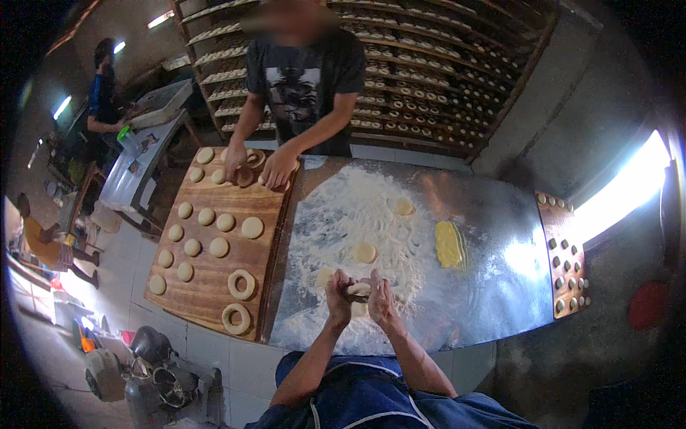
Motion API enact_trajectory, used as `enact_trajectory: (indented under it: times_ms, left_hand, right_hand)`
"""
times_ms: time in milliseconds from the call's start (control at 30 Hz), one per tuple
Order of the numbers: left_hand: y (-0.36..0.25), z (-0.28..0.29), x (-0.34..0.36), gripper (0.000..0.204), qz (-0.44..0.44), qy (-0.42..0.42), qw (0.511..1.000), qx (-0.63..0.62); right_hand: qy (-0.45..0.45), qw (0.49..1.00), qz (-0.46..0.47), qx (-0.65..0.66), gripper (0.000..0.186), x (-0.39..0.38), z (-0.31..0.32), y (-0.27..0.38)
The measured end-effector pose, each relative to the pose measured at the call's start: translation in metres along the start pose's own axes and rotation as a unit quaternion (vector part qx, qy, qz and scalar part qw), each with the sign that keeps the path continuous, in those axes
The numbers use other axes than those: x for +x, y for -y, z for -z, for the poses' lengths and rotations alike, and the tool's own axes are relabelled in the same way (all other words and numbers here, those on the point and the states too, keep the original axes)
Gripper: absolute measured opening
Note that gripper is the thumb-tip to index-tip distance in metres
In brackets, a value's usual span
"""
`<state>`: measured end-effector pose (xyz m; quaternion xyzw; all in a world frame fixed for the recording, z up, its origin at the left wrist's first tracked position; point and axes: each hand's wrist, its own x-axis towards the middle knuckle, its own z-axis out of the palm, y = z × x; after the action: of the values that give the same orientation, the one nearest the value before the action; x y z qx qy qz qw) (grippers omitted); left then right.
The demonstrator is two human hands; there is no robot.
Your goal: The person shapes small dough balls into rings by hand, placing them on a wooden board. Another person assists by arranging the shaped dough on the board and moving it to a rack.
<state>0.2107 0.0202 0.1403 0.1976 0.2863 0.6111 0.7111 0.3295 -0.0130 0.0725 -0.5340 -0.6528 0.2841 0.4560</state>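
Note:
Just above the floured part of the metal table, my left hand (339,300) and my right hand (381,294) grip a pale dough ring (359,289) between them. Fingers of both hands are curled round its sides, and part of the ring is hidden behind them. Beyond the hands a flattened dough round (365,252) lies in the flour, with another dough round (404,206) farther back. A third dough piece (324,277) sits beside my left hand, partly covered by it. To the right, a yellow greasy smear (449,244) is spread on the metal.
At left, a wooden board (204,272) bears several dough rounds and two dough rings near its front. Across the table a person (307,93) handles dough on it. Another board (564,247) of dough stands at the right end. Loaded racks (429,64) rise behind.

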Motion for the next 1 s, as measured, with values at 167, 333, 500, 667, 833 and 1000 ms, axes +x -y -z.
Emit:
enact_trajectory:
  times_ms: [167, 333, 500, 667, 833, 1000]
  left_hand:
    - [-0.042, 0.042, 0.010, 0.049, -0.077, 0.114, 0.815, 0.563]
    - [-0.048, 0.050, 0.007, 0.055, -0.077, 0.020, 0.963, 0.259]
    - [-0.071, 0.084, 0.004, 0.048, -0.063, 0.009, 0.987, 0.144]
    - [-0.135, 0.090, -0.012, 0.042, -0.115, 0.084, 0.838, 0.527]
    - [-0.149, 0.116, -0.022, 0.044, -0.088, 0.018, 0.994, 0.057]
    - [-0.196, 0.134, -0.028, 0.043, -0.124, 0.025, 0.928, 0.350]
  right_hand:
    - [0.015, 0.987, 0.106, -0.120, 0.063, 0.009, -0.005, 0.058]
    - [0.096, 0.987, -0.127, 0.008, 0.044, 0.019, -0.030, 0.053]
    - [0.014, 0.997, 0.061, -0.052, 0.050, 0.017, -0.072, 0.075]
    - [0.045, 0.995, 0.086, -0.035, 0.042, 0.008, -0.109, 0.048]
    - [0.073, 0.986, -0.008, 0.150, 0.040, 0.009, -0.141, 0.073]
    - [0.249, 0.968, -0.015, -0.032, 0.039, 0.018, -0.160, 0.086]
